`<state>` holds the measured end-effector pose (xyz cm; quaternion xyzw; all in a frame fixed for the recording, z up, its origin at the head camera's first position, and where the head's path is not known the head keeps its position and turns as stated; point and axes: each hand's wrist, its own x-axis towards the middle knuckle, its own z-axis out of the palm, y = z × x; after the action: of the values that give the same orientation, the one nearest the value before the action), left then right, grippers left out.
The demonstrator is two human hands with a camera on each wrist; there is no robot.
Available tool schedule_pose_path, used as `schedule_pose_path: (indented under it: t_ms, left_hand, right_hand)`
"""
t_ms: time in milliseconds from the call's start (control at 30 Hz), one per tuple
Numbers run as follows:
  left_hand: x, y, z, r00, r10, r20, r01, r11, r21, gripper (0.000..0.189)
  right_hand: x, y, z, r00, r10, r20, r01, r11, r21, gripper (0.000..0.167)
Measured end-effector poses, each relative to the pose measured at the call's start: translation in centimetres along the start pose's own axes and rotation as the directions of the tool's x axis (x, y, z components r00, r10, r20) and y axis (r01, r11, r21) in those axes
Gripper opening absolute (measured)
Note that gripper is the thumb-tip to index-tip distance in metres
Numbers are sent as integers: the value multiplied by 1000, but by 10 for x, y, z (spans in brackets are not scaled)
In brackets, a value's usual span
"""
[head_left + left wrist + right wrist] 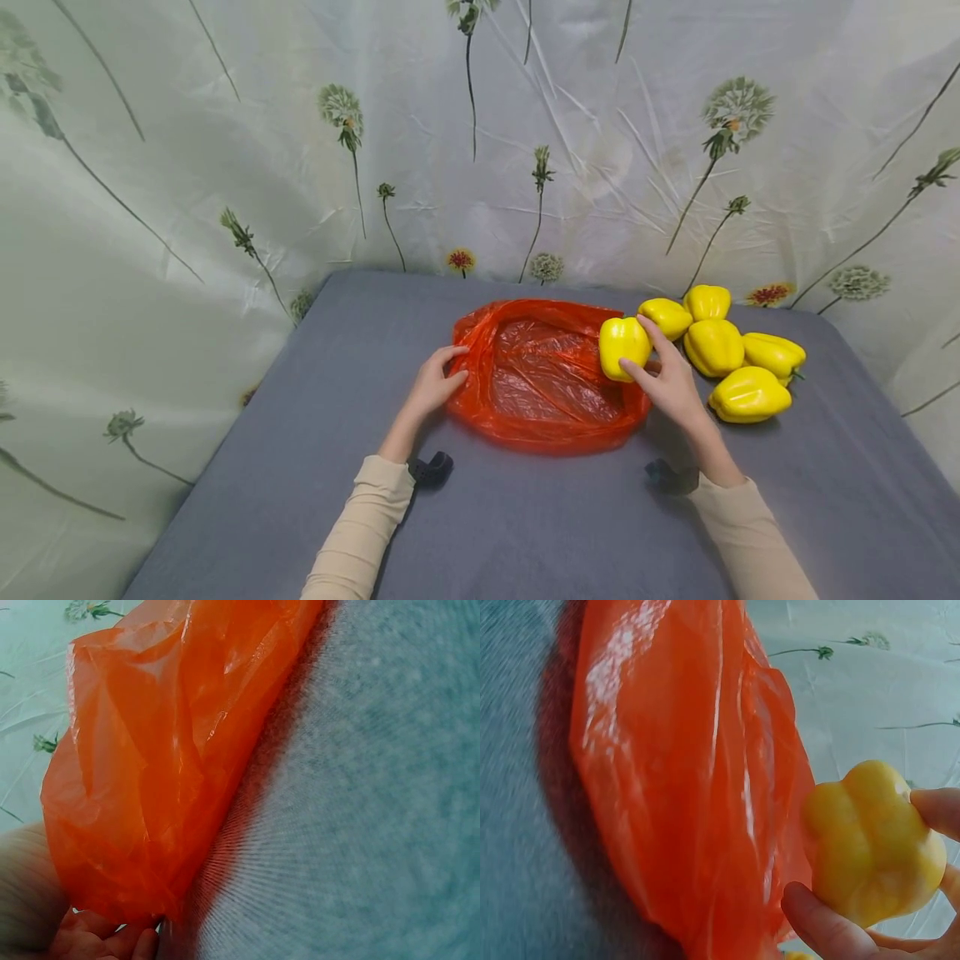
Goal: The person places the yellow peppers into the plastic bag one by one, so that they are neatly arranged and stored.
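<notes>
A red plastic bag (517, 437) lies spread on the table with its mouth wide and facing up. My left hand (435, 382) holds the bag's left rim between thumb and fingers; in the left wrist view the thin film (157, 750) covers part of that hand. My right hand (673, 387) grips a yellow bell pepper (622, 348) over the right rim of the bag. Seen from the right wrist, thumb and fingers hold the pepper (874, 844) from its sides, right by the bag's wall (667, 765).
Several more yellow bell peppers (714, 348) lie grouped on the grey-covered table (540, 525), right of the bag. One (750, 394) lies nearest the right forearm. Behind the table hangs a pale curtain (420, 142) printed with dandelions.
</notes>
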<state>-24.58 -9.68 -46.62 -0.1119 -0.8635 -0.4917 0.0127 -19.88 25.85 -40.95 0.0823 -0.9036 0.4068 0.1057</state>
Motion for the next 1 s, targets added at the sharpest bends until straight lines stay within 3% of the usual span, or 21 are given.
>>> schedule_pose_path:
  t_ms: [500, 1000]
  left_hand:
    - [1, -1, 2, 1000, 6, 10, -6, 1000, 5, 40]
    - [1, -3, 3, 1000, 13, 24, -13, 1000, 18, 41]
  right_hand:
    - [16, -8, 19, 997, 15, 76, -14, 1000, -15, 69]
    - [38, -11, 46, 982, 85, 168, -106, 987, 123, 72]
